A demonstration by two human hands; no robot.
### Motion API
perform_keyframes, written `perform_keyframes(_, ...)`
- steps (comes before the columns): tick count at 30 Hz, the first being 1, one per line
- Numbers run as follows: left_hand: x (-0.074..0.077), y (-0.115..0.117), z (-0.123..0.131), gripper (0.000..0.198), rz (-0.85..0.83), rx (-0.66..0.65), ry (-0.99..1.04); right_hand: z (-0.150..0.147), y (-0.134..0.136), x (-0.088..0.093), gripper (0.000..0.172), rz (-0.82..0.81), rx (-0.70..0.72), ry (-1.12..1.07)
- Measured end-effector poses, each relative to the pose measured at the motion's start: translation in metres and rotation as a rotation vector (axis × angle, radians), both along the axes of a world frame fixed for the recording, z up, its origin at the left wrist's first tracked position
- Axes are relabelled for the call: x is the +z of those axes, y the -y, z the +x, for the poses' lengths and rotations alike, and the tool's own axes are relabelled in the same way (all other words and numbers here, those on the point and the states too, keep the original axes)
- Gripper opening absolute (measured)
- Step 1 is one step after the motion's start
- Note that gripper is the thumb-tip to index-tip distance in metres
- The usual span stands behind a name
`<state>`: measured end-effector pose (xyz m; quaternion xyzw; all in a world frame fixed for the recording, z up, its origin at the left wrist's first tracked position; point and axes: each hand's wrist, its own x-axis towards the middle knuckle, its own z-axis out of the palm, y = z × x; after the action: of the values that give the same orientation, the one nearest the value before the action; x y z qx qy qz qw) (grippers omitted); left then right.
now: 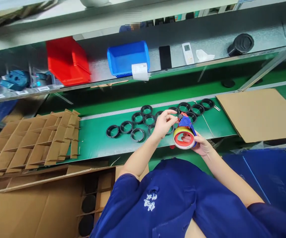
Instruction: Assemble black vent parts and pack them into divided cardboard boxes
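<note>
A tape dispenser [185, 121] with a blue and red head carries a roll of yellowish tape [178, 132] on a red hub. My right hand [201, 145] grips it from the right side, over the front edge of the green bench. At the dispenser's head, the fingertips of my left hand [164, 124] are pinched together; whether tape is between them is too small to make out. Behind and beside both hands, several black rings [137, 135] lie on the green bench top [93, 138], and some are partly hidden by my hands and the dispenser.
Cardboard dividers [34, 142] stand at left, above an open carton [41, 205] holding black round pieces. A flat cardboard sheet [262, 114] lies at right. The shelf above bears a red bin [68, 62], a blue bin [128, 59], a phone [165, 57] and a remote control [188, 53].
</note>
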<state>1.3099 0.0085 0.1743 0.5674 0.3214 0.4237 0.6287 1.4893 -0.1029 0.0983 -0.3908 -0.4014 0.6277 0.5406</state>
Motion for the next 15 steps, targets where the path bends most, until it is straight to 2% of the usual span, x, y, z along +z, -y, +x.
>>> perform_keyframes(3,-0.011,0.003,0.000,0.019,0.322,0.089,-0.165,-0.001,0.014,-0.016,0.059,0.015,-0.027,0.060)
perform_keyframes(5,-0.016,0.008,-0.003,0.019,0.420,0.122,-0.231,-0.003,0.021,-0.024,0.052,-0.013,-0.060,0.035)
perform_keyframes(9,-0.023,0.032,-0.010,0.018,0.256,0.141,-0.214,-0.016,0.028,-0.027,0.045,-0.154,-0.195,-0.134)
perform_keyframes(12,-0.026,0.052,-0.014,0.018,0.134,0.136,-0.147,-0.026,0.031,-0.022,0.044,-0.163,-0.266,-0.176)
perform_keyframes(15,-0.025,0.061,-0.014,0.018,0.214,0.223,-0.131,-0.029,0.031,-0.018,0.043,-0.120,-0.231,-0.147)
